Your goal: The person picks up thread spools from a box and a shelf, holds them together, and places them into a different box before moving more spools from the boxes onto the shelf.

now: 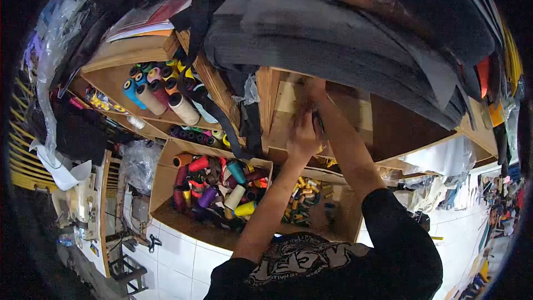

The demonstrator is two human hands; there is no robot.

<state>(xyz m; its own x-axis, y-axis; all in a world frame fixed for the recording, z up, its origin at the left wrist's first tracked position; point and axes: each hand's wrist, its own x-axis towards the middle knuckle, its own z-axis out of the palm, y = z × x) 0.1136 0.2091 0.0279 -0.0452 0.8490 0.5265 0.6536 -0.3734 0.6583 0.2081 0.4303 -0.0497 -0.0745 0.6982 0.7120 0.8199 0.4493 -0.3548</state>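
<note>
My left hand (304, 136) is closed at the front of an open wooden shelf compartment (283, 97), its fingers curled round a small dark object (318, 125) whose kind I cannot tell. Farther in, my right hand (314, 86) reaches to the back of the compartment beside light wooden boards, its fingers smeared by motion and partly in shadow. Below my forearms stands a cardboard box (157, 189) of thread cones, among them a teal cone (236, 171) and a purple cone (207, 196). Small yellow and green spools (302, 200) lie in its right-hand part.
A thick stack of dark grey fabric (333, 39) hangs over the compartment's top edge. More thread cones (150, 97) fill the shelf to the left. Dark straps (222, 116) dangle between the shelves. White floor tiles (177, 261) and a clear plastic bag (139, 164) lie below.
</note>
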